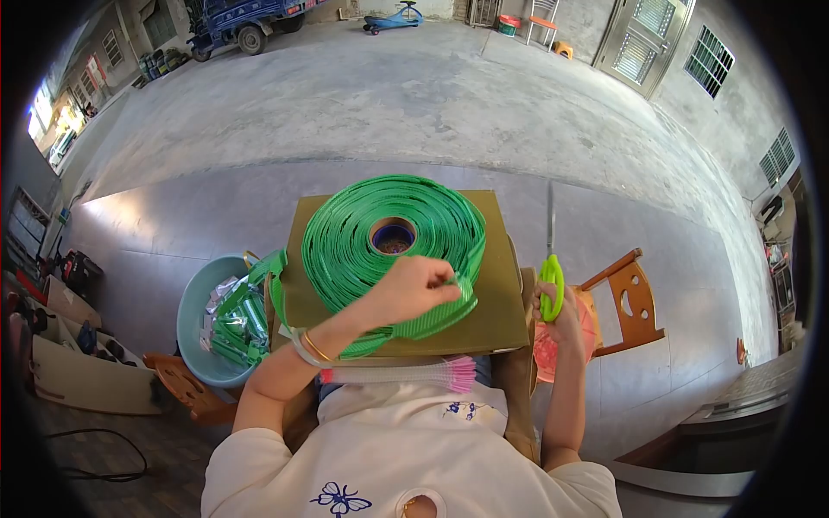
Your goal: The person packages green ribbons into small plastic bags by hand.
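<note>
A large roll of green ribbon-like strip (345, 250) lies flat on an olive-coloured box (496, 302) in front of me. Over the near right side of the roll, my left hand (413, 292) has its fingers pinched on a loose length of the green strip. My right hand (561, 321) is closed around the lime-green handles of a pair of scissors (552, 259), whose blades point away from me and look shut. Across my lap, below the box edge, rests a bundle of thin white mesh with pink ends (414, 375).
To the left stands a light blue basin (192, 324) holding green and silver packets. Wooden chairs flank me, one at left (186, 384) and one at right (635, 302), near a pink-red item (553, 350). A blue three-wheeled truck (246, 22) is parked far off.
</note>
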Demonstrator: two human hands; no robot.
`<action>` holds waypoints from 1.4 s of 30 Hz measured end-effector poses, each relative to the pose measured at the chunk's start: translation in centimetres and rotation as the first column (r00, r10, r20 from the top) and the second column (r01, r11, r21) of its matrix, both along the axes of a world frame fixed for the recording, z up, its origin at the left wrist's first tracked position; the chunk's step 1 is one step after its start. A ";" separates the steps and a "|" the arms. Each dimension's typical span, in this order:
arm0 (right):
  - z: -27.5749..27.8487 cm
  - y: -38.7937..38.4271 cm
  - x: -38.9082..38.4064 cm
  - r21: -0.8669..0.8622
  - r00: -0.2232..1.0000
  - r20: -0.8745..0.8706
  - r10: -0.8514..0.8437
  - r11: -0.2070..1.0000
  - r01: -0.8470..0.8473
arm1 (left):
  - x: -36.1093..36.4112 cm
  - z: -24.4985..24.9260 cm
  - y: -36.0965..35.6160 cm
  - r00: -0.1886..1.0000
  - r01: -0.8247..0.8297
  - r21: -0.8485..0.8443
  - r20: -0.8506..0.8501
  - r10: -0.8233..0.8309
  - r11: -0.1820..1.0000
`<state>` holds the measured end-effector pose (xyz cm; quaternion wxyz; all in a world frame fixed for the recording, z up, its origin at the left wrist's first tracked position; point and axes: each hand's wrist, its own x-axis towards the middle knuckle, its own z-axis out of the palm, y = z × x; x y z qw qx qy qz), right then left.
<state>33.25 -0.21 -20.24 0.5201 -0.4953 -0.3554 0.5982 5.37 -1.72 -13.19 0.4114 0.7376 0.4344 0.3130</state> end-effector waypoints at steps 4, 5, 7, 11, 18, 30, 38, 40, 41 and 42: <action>0.7 -0.3 0.3 0.129 0.945 -0.165 0.284 0.956 -0.265 | -4.5 3.6 3.2 0.894 -0.038 -0.375 0.402 0.199 0.926; 0.6 -0.7 0.1 0.165 0.884 -0.250 0.394 0.917 -0.362 | -5.7 3.4 3.6 0.876 -0.052 -0.392 0.423 0.230 0.919; 0.2 -1.9 -0.7 0.264 0.706 -0.395 0.588 0.808 -0.526 | -7.6 2.4 4.4 0.837 -0.076 -0.426 0.464 0.290 0.902; 2.2 -3.8 -3.6 0.163 0.509 -0.055 0.859 0.511 -0.844 | -8.2 1.0 4.2 0.820 -0.140 -0.458 0.443 0.362 0.878; 2.5 -3.9 -4.3 0.070 0.431 0.160 0.888 0.426 -0.902 | -7.1 0.5 3.9 0.833 -0.139 -0.486 0.414 0.368 0.863; 3.1 -4.5 -6.6 -0.061 0.559 0.210 0.802 0.582 -0.811 | -3.9 -0.3 1.5 0.872 -0.147 -0.387 0.384 0.304 0.910; 3.1 -4.7 -6.0 -0.038 0.557 0.188 0.809 0.573 -0.819 | -4.0 -0.1 1.6 0.867 -0.134 -0.430 0.385 0.316 0.893; 2.9 -4.6 -6.0 -0.044 0.548 0.180 0.817 0.564 -0.825 | -4.0 -0.2 1.6 0.866 -0.131 -0.440 0.386 0.319 0.889; 2.9 -4.6 -6.0 -0.043 0.554 0.181 0.813 0.569 -0.821 | -4.0 -0.2 1.6 0.866 -0.131 -0.438 0.387 0.318 0.889; 2.8 -4.6 -6.0 -0.042 0.559 0.183 0.809 0.575 -0.817 | -4.0 -0.2 1.6 0.865 -0.131 -0.436 0.388 0.317 0.890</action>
